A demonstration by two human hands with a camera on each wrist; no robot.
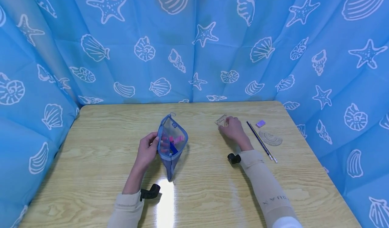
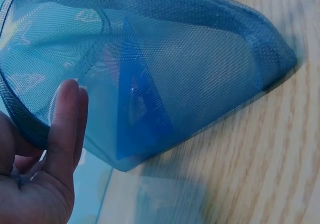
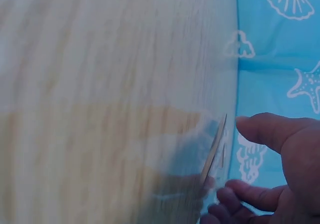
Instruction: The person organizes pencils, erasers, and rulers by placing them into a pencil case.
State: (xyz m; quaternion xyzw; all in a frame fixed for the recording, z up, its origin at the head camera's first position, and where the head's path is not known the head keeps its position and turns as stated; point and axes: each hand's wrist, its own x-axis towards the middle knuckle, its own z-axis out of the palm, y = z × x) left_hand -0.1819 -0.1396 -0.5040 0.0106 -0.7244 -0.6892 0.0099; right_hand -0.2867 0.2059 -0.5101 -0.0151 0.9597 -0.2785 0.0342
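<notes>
One mesh pouch point(image 1: 171, 162) | left hand point(image 1: 147, 149) grips | inside: blue triangle point(image 1: 173, 148), pink items point(image 1: 178, 139)

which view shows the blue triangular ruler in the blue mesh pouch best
The left wrist view: the blue triangular ruler shows large through the blue mesh pouch, cut-out included. The head view shows only a narrow part through the opening; the right wrist view, none.

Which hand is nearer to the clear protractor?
The right hand: it is at the set square, left of the protractor, with two pencils between. The left hand is much farther left, holding the mesh pouch.
</notes>
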